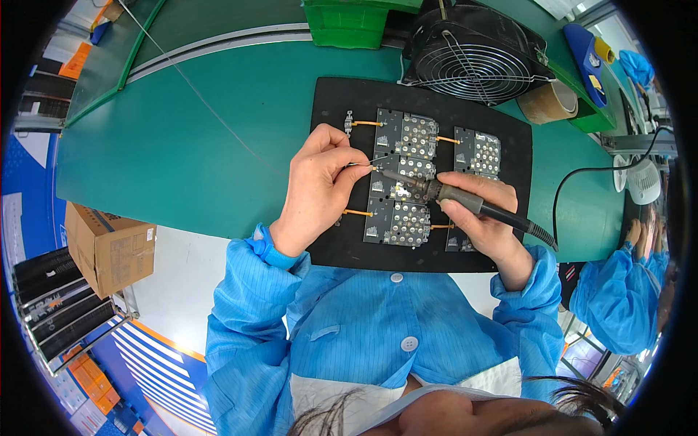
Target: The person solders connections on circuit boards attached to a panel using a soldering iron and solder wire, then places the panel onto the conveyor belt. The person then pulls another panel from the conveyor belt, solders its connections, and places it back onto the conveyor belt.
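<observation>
My right hand (483, 211) is closed round the dark grip of a soldering iron (465, 198). The iron's tip reaches left over a black circuit board panel (385, 190) dotted with round silver pads, close to my left fingertips. My left hand (323, 178) is pinched at the panel's left edge on a thin solder wire (378, 158). A small piece at those fingertips is partly hidden, so its kind is unclear. Orange flex strips (367, 123) stick out from the boards, one ending in a small metal connector (349, 123). A second panel (477, 151) lies to the right, partly behind my right hand.
The panels lie on a black mat (338, 243) on a green bench (174, 152). A black fan with a wire guard (476, 65) stands behind, beside a tape roll (549, 102) and a green bin (345, 25). The iron's cord (563, 189) loops right. A cardboard box (109, 251) sits lower left; a blue-sleeved co-worker (622, 298) is at right.
</observation>
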A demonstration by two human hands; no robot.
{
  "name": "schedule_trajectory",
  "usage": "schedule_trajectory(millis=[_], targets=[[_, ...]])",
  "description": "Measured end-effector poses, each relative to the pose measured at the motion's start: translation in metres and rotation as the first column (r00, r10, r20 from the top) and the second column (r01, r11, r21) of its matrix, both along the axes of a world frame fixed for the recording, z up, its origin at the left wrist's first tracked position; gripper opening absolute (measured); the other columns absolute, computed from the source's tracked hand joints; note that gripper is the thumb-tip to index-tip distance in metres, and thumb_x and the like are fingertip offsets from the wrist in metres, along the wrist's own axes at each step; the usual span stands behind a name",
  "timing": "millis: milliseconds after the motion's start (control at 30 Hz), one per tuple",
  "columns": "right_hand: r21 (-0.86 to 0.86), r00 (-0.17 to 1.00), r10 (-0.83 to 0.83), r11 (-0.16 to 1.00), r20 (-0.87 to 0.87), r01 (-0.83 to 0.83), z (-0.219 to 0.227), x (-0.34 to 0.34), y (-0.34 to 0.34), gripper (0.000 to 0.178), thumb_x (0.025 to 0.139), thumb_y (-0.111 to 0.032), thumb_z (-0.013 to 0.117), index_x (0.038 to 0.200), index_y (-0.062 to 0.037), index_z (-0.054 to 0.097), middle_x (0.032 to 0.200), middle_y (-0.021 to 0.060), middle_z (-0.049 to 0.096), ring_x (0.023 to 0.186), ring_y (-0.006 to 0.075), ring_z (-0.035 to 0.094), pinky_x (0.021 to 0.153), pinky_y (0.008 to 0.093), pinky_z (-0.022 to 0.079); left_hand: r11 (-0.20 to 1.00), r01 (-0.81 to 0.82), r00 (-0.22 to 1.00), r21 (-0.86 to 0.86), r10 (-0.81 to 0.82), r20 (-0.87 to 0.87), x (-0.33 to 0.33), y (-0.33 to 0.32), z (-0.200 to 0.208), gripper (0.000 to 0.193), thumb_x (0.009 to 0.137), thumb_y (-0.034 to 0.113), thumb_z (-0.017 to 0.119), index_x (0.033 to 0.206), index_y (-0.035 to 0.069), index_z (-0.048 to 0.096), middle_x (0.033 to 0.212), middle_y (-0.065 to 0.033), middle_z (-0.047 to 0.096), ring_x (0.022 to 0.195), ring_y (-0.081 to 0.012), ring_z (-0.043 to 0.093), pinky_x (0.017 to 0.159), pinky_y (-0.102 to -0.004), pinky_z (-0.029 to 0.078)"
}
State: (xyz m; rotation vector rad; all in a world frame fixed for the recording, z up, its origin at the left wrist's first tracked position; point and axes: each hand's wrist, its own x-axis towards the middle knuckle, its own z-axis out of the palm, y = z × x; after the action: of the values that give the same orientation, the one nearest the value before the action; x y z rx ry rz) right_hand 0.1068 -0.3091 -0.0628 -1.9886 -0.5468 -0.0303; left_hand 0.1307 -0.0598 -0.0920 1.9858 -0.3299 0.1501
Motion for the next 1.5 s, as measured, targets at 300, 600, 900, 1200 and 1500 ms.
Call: schedule_trajectory(millis=[300, 600, 900, 1200, 1500], targets=[[0.025, 1.000, -0.006, 1.000, 0.007, 0.005, 0.003, -0.002, -0.003, 0.030, 0.079, -0.012, 0.074, 0.105, 0.0024, 0.067, 0.078, 0.0137, 0.069, 0.066, 0.0199, 0.068, 0.060, 0.0274, 0.053, 1.000, -0.007, 1.000, 0.004, 0.007, -0.001, -0.001, -0.001, 0.000, 0.011, 0.072, -0.005, 0.074, 0.081, 0.000, 0.070, 0.082, -0.0021, 0.050, 0.056, -0.0077, 0.038, 0.050, -0.0240, 0.033], [0.156, 0.939, -0.342, 0.930, 0.041, 0.333, 0.017, -0.033, -0.057, 0.029, 0.078, -0.010, 0.070, 0.103, 0.0045, 0.068, 0.086, 0.0132, 0.069, 0.074, 0.0166, 0.066, 0.069, 0.0254, 0.051, 0.988, -0.001, 0.997, -0.155, -0.011, -0.075, -0.005, 0.018, 0.001, 0.011, 0.083, -0.008, 0.062, 0.093, -0.002, 0.059, 0.102, -0.0050, 0.047, 0.069, -0.0064, 0.045, 0.057, -0.0195, 0.037], [0.358, 0.684, -0.695, 0.711, 0.224, 0.605, 0.015, 0.003, -0.115, 0.034, 0.090, -0.009, 0.065, 0.120, 0.0049, 0.060, 0.092, 0.0118, 0.067, 0.075, 0.0126, 0.060, 0.071, 0.0220, 0.048, 0.997, -0.078, 0.995, -0.006, 0.077, -0.062, -0.037, 0.035, 0.020, 0.010, 0.079, -0.007, 0.067, 0.083, 0.001, 0.062, 0.096, -0.0049, 0.049, 0.082, -0.0131, 0.052, 0.070, -0.0244, 0.044], [0.054, 0.604, -0.650, 0.700, 0.460, 0.712, 0.004, 0.005, -0.117, 0.032, 0.084, -0.005, 0.071, 0.116, -0.0010, 0.065, 0.103, 0.0104, 0.069, 0.087, 0.0124, 0.064, 0.078, 0.0244, 0.050, 0.969, -0.056, 0.992, 0.241, 0.027, 0.120, -0.058, 0.026, 0.035, 0.016, 0.069, -0.007, 0.071, 0.079, 0.005, 0.065, 0.100, -0.0081, 0.052, 0.099, -0.0290, 0.049, 0.084, -0.0383, 0.042], [0.035, 0.984, 0.036, 0.998, 0.177, -0.043, 0.007, -0.049, -0.001, 0.030, 0.076, -0.011, 0.076, 0.101, 0.0017, 0.068, 0.071, 0.0109, 0.066, 0.056, 0.0203, 0.063, 0.050, 0.0289, 0.048, 0.941, -0.087, 0.974, 0.327, 0.012, 0.225, -0.070, 0.017, 0.034, 0.017, 0.068, -0.008, 0.071, 0.078, 0.004, 0.065, 0.099, -0.0088, 0.052, 0.101, -0.0297, 0.050, 0.084, -0.0382, 0.042]])
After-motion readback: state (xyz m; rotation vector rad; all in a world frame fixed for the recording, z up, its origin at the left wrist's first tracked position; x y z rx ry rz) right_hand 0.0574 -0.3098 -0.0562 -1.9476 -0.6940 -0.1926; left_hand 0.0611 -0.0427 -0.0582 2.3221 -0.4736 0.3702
